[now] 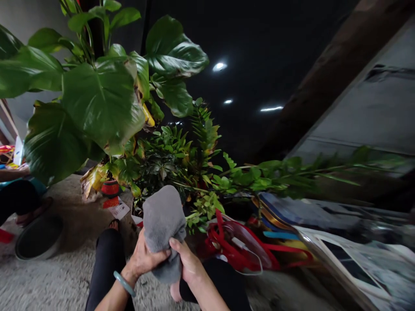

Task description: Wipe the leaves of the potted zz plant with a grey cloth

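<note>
A grey, soft-looking cloth (pixel 164 216) with a rounded top end stands up in front of me, above my knees. My left hand (pixel 145 257) is closed on its left side, the thumb lying across the front. On the other side my right hand (pixel 188 261) grips the lower right part, thumb pressed to the surface. The cloth creases between the two thumbs. Whether anything is wrapped inside it is hidden. A pale green bangle circles my left wrist.
Large-leaved potted plants (pixel 100 99) rise ahead. A red bag (pixel 227 242) with a white cable lies at right, beside a white-framed object (pixel 350 259). At left are a dark round basin (pixel 40 237) and part of another person (pixel 19 198). A card (pixel 119 209) lies on the floor.
</note>
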The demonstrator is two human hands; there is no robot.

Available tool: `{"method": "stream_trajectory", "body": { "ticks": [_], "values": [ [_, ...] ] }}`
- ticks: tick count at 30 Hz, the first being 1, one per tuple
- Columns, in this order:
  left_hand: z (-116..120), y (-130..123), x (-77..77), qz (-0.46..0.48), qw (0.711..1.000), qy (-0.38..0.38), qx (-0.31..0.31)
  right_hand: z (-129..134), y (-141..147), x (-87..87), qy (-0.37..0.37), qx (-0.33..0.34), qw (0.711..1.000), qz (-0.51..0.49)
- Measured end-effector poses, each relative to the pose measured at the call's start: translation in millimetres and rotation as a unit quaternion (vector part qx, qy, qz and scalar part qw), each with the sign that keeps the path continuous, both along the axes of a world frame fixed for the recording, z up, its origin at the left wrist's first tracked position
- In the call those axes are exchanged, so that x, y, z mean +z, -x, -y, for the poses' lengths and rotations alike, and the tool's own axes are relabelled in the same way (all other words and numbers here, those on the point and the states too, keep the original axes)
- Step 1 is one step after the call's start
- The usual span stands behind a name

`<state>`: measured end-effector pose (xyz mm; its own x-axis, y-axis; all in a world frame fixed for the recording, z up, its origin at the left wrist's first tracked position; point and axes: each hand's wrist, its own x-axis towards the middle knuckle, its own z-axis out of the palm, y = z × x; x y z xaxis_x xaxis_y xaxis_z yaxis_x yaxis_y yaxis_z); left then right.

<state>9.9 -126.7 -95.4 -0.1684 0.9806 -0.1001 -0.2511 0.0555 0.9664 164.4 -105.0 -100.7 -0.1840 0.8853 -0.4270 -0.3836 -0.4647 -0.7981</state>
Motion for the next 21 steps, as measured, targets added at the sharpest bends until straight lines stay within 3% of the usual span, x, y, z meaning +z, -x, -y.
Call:
{"method": "stream_trajectory", "body": {
  "ticks": [6, 8, 11, 15, 18, 21],
  "values": [
    [-1.3, 1.6, 15.2, -0.112, 0.992, -0.051, -0.029, 2.4, 2.9, 20.3, -0.009, -0.016, 1.0, 0.015],
    [-2.5, 5.1, 24.3, -0.096, 0.992, -0.071, -0.043, 2.8, 1.6, 25.2, -0.014, -0.01, 1.0, 0.013],
    [-3.4, 5.2, 33.1, 0.01, 0.993, -0.096, -0.07, 5.4, -1.9, 28.8, 0.0, 0.026, 1.0, 0.004],
    [-8.9, -5.1, 34.6, 0.15, 0.985, -0.091, -0.004, 7.5, -4.6, 31.4, 0.023, 0.071, 0.997, -0.036],
    [-15.5, -15.7, 31.1, 0.146, 0.986, -0.044, 0.065, 7.0, -4.7, 33.0, 0.027, 0.084, 0.993, -0.081],
    [-18.5, -27.0, 25.3, 0.109, 0.989, -0.032, 0.093, 6.5, -4.4, 30.8, 0.011, 0.079, 0.989, -0.121]
  ]
}}
